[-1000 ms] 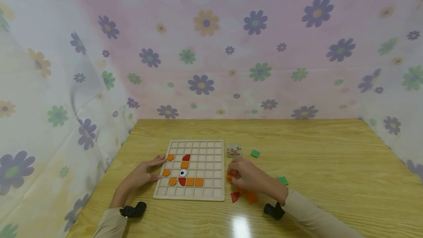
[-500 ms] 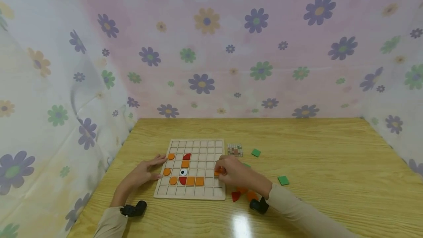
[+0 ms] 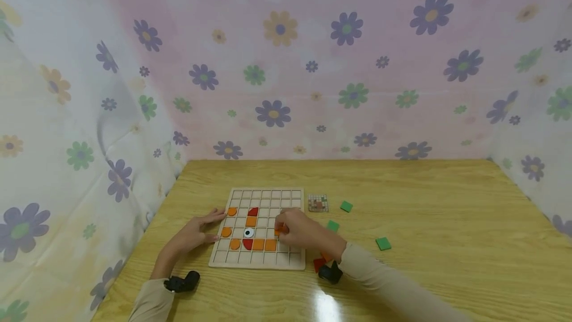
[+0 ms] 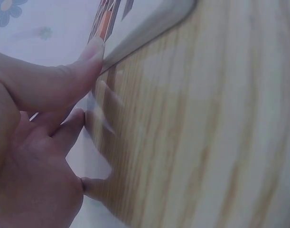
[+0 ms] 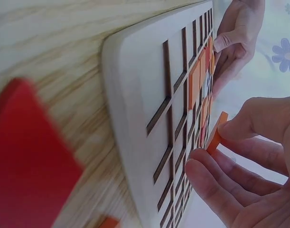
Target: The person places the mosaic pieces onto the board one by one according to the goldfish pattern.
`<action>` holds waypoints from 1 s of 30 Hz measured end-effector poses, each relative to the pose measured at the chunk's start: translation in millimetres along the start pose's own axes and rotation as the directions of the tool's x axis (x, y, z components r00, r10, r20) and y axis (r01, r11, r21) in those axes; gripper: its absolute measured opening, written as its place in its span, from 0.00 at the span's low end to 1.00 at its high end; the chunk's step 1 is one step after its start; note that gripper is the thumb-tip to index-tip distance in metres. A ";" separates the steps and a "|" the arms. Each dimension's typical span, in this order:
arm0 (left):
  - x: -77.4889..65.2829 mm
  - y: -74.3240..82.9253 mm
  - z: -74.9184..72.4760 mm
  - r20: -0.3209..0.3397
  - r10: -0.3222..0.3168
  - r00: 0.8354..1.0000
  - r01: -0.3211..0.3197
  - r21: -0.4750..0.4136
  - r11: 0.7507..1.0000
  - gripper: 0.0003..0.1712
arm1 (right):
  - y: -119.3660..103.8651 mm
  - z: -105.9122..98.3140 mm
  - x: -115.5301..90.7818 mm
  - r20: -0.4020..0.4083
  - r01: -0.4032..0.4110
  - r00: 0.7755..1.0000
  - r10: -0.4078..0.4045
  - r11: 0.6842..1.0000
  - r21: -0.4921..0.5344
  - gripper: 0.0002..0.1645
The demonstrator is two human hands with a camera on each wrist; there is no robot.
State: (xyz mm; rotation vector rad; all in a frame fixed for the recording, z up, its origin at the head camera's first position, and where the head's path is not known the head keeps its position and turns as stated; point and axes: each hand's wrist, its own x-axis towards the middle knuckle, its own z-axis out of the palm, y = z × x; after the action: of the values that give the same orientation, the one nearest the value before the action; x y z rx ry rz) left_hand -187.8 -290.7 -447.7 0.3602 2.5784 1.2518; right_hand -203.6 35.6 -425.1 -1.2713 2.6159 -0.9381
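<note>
The right hand pinches an orange tile between thumb and fingers. Directly below the pinch lies the gridded board; whether the tile touches it is hard to judge from this slanted view. Just left of the grip and nearer the person, two orange squares sit side by side in their cells. Farther left is an eye disc, then three orange discs. Farthest left of the grip, the left hand rests at the board's edge, thumb and fingers spread. Right of the grip, beyond the board, lie three green tiles and, farther from the person, a small pattern card.
</note>
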 end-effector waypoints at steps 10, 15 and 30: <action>-0.5 1.3 1.6 0.002 0.026 1.000 -0.026 -0.024 0.999 0.35 | -9.9 14.0 19.8 0.029 0.001 1.000 -0.001 1.000 -0.005 0.05; -0.5 1.0 1.2 -0.006 0.016 1.000 -0.016 -0.019 1.000 0.35 | -13.2 18.7 30.3 0.047 0.029 0.999 -0.027 0.999 -0.036 0.05; -1.6 -0.7 1.6 -0.016 0.020 1.000 -0.020 0.002 1.000 0.35 | -23.6 26.1 36.5 0.068 -0.019 0.997 0.025 0.996 -0.084 0.09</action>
State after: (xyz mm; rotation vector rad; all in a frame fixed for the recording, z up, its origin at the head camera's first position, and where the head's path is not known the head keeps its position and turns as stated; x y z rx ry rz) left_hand -185.9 -290.5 -449.0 0.3788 2.5961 1.2637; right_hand -202.6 -15.1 -426.3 -1.2661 2.6356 -0.7753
